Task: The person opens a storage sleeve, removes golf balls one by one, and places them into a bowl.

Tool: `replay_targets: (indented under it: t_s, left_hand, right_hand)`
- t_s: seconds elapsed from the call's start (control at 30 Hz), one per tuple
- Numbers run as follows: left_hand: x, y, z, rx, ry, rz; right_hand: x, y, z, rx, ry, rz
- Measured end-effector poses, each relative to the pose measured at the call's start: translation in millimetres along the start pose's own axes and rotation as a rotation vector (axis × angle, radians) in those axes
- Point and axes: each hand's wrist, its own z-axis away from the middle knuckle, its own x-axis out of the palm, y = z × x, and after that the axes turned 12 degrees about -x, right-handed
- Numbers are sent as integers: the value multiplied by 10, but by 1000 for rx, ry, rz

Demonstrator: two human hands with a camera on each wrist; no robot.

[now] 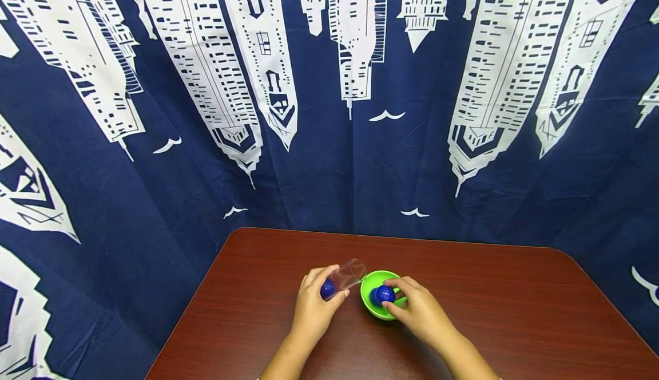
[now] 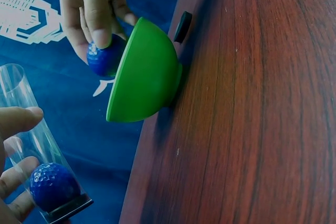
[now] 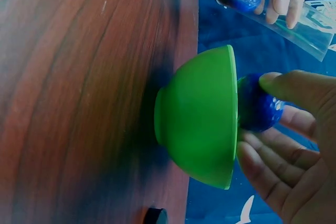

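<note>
My left hand (image 1: 315, 304) grips a clear tube (image 1: 349, 274), tilted, with its open end toward the bowl. At the tube's dark-capped lower end sits a blue golf ball (image 2: 54, 186). A green bowl (image 3: 202, 116) stands upright on the table. At its mouth, my right hand (image 1: 418, 310) pinches another blue golf ball (image 1: 385, 294) between thumb and fingers. More blue (image 1: 374, 297) shows in the bowl beside that ball, partly covered by it. The right fingertips are close to the bowl's rim.
The brown wooden table (image 1: 494, 294) spreads around the bowl. A small black object (image 2: 182, 27) rests on it near the bowl. Behind the table's far edge hangs a dark blue curtain (image 1: 329, 185) with white buildings printed on it.
</note>
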Motion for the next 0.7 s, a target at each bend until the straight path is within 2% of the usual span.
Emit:
replay_targets:
  t_s: [0.13,0.33,0.7]
  left_hand:
    - [1,-3,-2,1,3,3]
    - [-10,-6,-3,4,3,6]
    - [-1,-17,-14,21,-9,5]
  right_hand:
    - [0,-9,-26,11,-10,121]
    - [-7,-16,-58,1,-54,236]
    - [-23,-11,-107,34,-157,284]
